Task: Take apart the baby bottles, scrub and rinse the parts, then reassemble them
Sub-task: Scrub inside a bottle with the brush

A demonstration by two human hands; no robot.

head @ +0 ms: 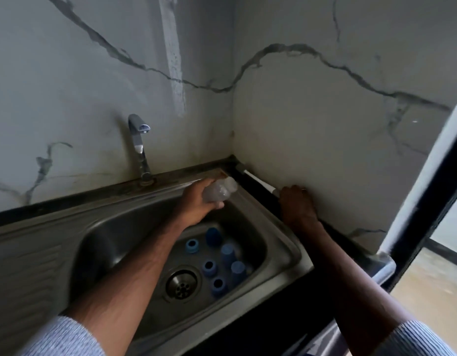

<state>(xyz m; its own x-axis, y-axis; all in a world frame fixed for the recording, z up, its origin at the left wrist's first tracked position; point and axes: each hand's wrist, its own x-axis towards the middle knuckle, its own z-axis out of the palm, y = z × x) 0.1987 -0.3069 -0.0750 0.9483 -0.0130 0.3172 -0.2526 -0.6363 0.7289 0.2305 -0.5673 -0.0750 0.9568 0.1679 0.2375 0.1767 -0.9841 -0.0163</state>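
My left hand (pixel 196 201) grips a clear baby bottle body (pixel 219 190) above the far right corner of the steel sink (pixel 99 227). My right hand (pixel 296 206) rests on the dark ledge by the right wall, its fingers at the end of a white brush handle (pixel 258 181) that lies along the ledge. Whether the fingers close round the handle is hidden. In the sink basin lie several blue bottle parts: a ring (pixel 192 246), a cap (pixel 212 236), another cap (pixel 227 253) and more rings near the drain.
A chrome tap (pixel 140 147) stands behind the sink, no water running. The round drain (pixel 181 285) sits in the basin floor. Marble-patterned walls close the corner behind and right. A ribbed drainboard (pixel 24 273) extends left. A dark door frame (pixel 427 191) stands at the right.
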